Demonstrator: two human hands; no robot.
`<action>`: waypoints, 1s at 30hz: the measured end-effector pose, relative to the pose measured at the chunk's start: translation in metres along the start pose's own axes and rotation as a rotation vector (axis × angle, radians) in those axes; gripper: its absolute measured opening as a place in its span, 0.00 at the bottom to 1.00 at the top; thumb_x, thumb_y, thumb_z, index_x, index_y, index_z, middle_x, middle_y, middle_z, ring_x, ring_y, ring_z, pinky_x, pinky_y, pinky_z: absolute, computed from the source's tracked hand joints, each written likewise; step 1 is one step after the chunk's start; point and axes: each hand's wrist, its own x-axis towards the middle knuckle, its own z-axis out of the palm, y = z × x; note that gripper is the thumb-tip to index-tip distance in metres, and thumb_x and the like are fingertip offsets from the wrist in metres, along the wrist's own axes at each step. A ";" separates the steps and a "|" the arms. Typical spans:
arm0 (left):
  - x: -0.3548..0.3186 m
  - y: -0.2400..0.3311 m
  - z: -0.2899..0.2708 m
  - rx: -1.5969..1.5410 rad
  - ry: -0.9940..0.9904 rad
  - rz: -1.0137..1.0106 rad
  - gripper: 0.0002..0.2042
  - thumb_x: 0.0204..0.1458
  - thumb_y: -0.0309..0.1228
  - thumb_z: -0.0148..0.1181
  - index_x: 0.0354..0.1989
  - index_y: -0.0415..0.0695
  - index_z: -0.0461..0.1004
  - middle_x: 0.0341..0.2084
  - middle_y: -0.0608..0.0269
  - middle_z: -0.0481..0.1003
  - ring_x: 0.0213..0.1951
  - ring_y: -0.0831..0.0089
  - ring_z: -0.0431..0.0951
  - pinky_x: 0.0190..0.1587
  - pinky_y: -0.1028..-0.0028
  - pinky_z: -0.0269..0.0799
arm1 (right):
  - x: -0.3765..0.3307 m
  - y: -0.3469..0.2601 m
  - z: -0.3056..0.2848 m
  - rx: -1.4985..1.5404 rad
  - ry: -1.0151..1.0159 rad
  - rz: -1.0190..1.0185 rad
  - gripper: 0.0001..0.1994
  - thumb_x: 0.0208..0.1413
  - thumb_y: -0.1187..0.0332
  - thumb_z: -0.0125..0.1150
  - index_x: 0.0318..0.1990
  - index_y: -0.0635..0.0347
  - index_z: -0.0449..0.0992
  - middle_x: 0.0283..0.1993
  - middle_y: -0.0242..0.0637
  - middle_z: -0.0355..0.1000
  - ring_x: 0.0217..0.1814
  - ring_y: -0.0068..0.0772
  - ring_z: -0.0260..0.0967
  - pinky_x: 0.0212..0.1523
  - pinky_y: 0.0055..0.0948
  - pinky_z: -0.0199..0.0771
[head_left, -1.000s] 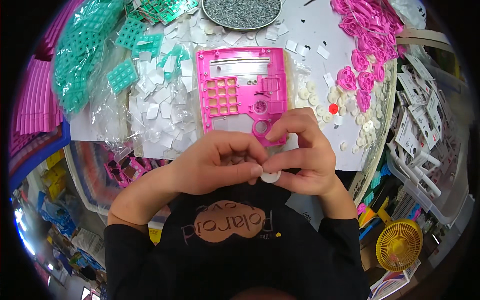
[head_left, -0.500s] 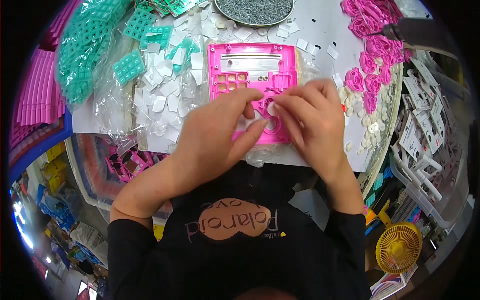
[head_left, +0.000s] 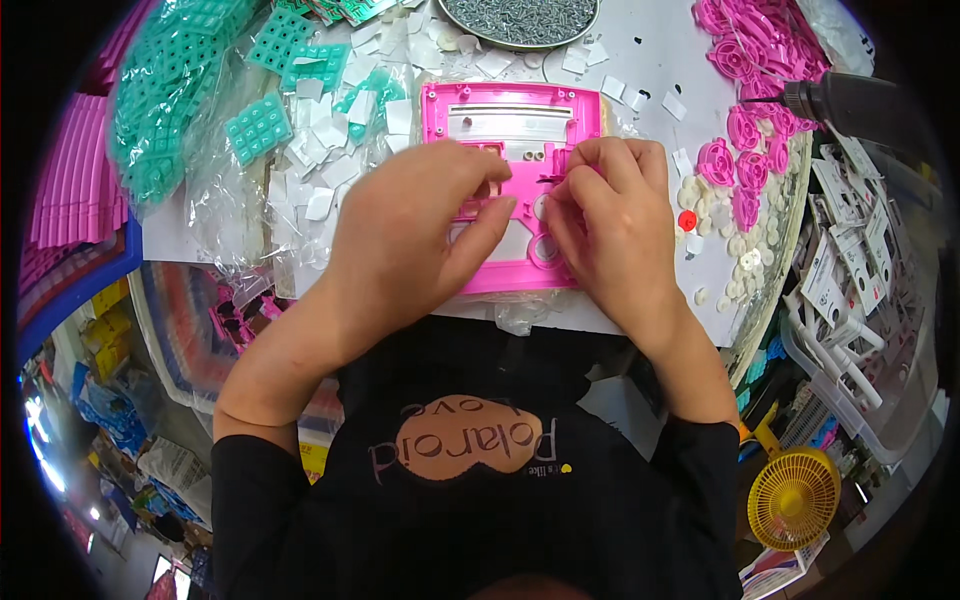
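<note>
1. A round metal dish (head_left: 520, 20) at the top edge of the white surface (head_left: 650, 60) is filled with small grey screws, too many and too small to count.
2. A clear plastic bag (head_left: 160, 120) at upper left holds a stack of teal rubber keypads; three more teal keypads (head_left: 258, 125) lie loose beside it.
3. A second clear bag (head_left: 320, 190) holds small white square pieces, past counting.
4. One pink plastic frame (head_left: 520, 125) lies flat on the surface, straight ahead of the person, between the bags and a heap of pink round parts (head_left: 745, 130) at upper right.
5. The left hand (head_left: 400, 240) lies over the frame's left half, fingers bent and pressing down on it.
6. The right hand (head_left: 610, 225) rests on the frame's right half, fingertips pinched narrowly together near a round opening; whether they hold a small part cannot be told.
7. White discs and one red button (head_left: 687, 220) lie scattered just right of the right hand.
8. One yellow fan (head_left: 795, 497) stands at lower right.
</note>
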 end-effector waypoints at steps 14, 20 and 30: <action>0.165 -0.085 0.006 0.619 -0.191 0.163 0.07 0.48 0.31 0.60 0.27 0.40 0.81 0.29 0.46 0.80 0.36 0.47 0.81 0.40 0.52 0.76 | -0.007 0.001 0.008 -0.033 0.033 0.053 0.09 0.44 0.74 0.68 0.34 0.62 0.76 0.43 0.38 0.71 0.46 0.46 0.65 0.43 0.42 0.68; 0.164 -0.094 0.011 0.629 -0.116 0.202 0.08 0.48 0.31 0.58 0.26 0.42 0.81 0.28 0.47 0.80 0.35 0.47 0.81 0.40 0.51 0.77 | -0.002 0.010 0.004 0.082 -0.014 -0.030 0.08 0.45 0.75 0.69 0.33 0.61 0.77 0.44 0.37 0.72 0.48 0.46 0.65 0.47 0.41 0.70; 0.160 -0.085 0.006 0.599 -0.095 0.188 0.11 0.48 0.35 0.59 0.25 0.41 0.81 0.27 0.47 0.80 0.32 0.48 0.81 0.37 0.53 0.76 | -0.018 0.015 -0.031 0.068 0.029 -0.081 0.12 0.44 0.75 0.72 0.39 0.59 0.82 0.47 0.38 0.75 0.50 0.46 0.68 0.50 0.39 0.71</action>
